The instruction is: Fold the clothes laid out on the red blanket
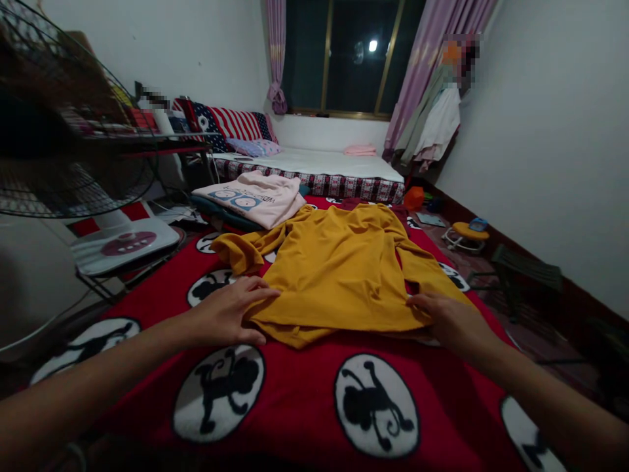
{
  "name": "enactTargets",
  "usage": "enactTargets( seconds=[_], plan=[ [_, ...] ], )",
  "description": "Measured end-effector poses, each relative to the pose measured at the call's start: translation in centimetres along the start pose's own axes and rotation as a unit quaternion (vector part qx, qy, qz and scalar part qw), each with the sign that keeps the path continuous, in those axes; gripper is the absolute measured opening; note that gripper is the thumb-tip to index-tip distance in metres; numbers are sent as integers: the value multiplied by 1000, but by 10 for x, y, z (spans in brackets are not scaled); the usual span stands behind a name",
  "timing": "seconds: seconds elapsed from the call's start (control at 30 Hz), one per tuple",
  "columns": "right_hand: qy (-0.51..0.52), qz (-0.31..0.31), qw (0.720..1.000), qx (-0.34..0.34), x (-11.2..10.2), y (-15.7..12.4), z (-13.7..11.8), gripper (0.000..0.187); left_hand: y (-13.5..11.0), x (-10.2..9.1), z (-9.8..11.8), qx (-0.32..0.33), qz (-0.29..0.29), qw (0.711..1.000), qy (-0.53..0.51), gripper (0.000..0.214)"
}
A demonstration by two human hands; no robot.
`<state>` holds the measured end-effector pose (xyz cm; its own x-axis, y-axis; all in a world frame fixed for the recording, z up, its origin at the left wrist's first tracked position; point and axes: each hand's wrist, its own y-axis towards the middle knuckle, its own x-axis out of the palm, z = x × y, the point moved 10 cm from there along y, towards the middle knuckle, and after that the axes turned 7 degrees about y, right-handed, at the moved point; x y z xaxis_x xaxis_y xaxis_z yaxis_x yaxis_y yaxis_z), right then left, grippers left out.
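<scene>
A yellow long-sleeved shirt [339, 269] lies spread on a red blanket [295, 393] with monkey pictures in white ovals. Its hem faces me, and the lower layer pokes out under the upper one. My left hand [230, 311] rests at the hem's left corner, open, fingertips on the cloth and thumb held apart below. At the right corner, my right hand [449, 321] touches the cloth with its fingers stretched out, open; its thumb is hidden. The left sleeve is bunched beyond my left hand, while the right sleeve passes behind my right hand.
Folded clothes, with a pale pink printed shirt [260, 196] on top, sit at the far left. A fan [73, 124] stands close on the left. A bed [314, 164] is under the window. Small stools, one yellow-topped [469, 231], line the right wall.
</scene>
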<state>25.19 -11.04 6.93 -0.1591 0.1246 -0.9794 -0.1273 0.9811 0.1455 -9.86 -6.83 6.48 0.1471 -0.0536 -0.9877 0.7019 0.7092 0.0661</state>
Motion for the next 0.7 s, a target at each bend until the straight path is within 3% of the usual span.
enactTargets(
  seconds=[0.13, 0.27, 0.37, 0.53, 0.6, 0.7],
  plan=[
    [25, 39, 993, 109, -38, 0, 70, 49, -5, 4, 11, -1, 24, 1000, 6, 73],
    [114, 27, 983, 140, -32, -11, 110, 47, -2, 10, 20, -5, 40, 999, 0, 51],
    [156, 21, 982, 102, -27, -20, 105, 48, 0, -1, 26, 17, 47, 999, 21, 30],
    [204, 71, 976, 9, -59, -29, 65, 45, -5, -59, 22, 26, 114, 993, -22, 24],
    [201, 62, 978, -6, -59, -31, 54, 45, -5, -55, 22, 25, 67, 996, -54, 21],
    [170, 27, 985, -15, -37, -35, 46, 43, -7, -18, 26, 23, -20, 997, -74, 27]
  ],
)
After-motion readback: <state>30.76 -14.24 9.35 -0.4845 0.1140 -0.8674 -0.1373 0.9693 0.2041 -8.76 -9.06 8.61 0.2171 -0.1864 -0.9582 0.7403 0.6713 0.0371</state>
